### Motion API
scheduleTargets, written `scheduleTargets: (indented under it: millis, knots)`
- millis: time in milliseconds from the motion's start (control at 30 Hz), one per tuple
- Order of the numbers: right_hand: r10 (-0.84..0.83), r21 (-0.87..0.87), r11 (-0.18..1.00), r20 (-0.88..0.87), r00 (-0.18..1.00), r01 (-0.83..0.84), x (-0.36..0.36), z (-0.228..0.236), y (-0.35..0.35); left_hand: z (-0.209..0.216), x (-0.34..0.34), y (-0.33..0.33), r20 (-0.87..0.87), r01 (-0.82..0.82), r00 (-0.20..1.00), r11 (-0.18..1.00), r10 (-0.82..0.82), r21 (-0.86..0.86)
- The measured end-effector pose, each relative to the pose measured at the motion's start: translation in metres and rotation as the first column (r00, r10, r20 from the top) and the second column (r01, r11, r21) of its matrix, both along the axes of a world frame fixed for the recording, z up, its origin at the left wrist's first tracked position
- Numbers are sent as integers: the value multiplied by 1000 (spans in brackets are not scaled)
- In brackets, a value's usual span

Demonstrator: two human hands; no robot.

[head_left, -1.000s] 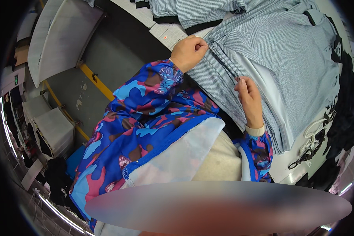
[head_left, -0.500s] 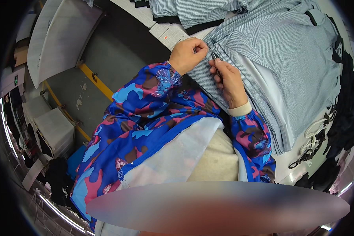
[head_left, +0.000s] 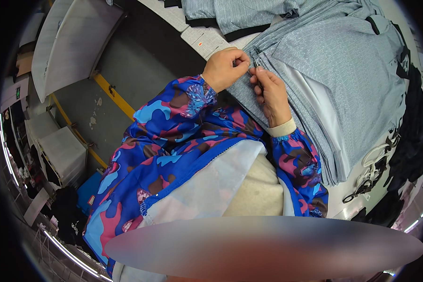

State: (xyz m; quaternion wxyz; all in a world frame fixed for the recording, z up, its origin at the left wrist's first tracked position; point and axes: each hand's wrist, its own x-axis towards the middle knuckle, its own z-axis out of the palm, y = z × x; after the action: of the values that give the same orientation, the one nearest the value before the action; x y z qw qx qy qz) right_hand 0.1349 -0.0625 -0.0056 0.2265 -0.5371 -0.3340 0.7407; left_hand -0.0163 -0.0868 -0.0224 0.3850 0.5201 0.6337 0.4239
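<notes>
Grey striped cloth [head_left: 343, 84] lies stacked at upper right, long edges slanting down rightward from the left hand [head_left: 226, 69], curled at its corner around what I can't tell, while the right hand [head_left: 273, 97] grips a slim tool [head_left: 256, 65] just beside.

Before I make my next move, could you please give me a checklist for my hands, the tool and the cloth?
1. Left hand at the striped grey cloth's edge: ok.
2. Left fingers pinching cloth: cannot tell, contact hidden.
3. Small pointed tool in right hand: ok.
4. Tool tip well away from left fingers: not ok, it is close.
5. Dark cords on the white table apart from both hands: ok.
</notes>
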Motion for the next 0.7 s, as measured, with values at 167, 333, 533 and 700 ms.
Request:
scheduleTargets:
  millis: [167, 333, 533, 700]
  knots:
    - [-8, 12, 1000, 2, 1000, 8, -4, 1, 0, 1, 0, -2, 15, -3, 1000, 1000, 3, -4]
    - [-26, 46, 999, 31, 999, 24, -4, 1, 0, -4, 1, -1, -12, 6, 1000, 999, -5, 36]
    - [36, 170, 984, 71, 997, -48, 11, 9, -9, -5, -9, -3, -102, -45, 994, 999, 46, 11]
    - [-26, 504, 858, 242, 970, -103, 35, 1, -15, -4, -2, 8, -479, 41, 856, 901, 192, 432]
